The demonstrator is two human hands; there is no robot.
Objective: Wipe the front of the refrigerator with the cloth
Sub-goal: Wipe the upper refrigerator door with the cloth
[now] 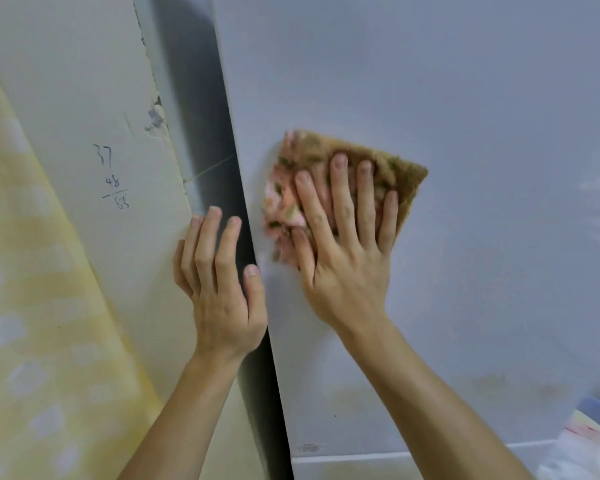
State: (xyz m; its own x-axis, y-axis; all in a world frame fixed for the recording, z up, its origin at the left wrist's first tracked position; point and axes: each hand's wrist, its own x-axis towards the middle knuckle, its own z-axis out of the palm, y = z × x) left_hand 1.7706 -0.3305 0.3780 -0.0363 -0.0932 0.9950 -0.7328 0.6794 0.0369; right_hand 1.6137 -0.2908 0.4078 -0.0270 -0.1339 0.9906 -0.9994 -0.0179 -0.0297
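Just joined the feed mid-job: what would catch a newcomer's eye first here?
The right hand, fingers spread, presses a brown and pink patterned cloth flat against the pale refrigerator front, at centre frame. The left hand rests beside it at the refrigerator's left edge, by the dark gap. Handwritten numbers stand on the wall further left.

The cloth (321,147) looks like a fuzzy, nubby terry fabric, matt all over, with a worn tan side and a pink-and-green printed side. The refrigerator door (482,116) is smooth with a soft satin sheen, kinda smudgy low down. The wall (84,81) beside it is matt paint, chipped rough along its edge, and the yellow curtain (25,306) looks like thin woven fabric.
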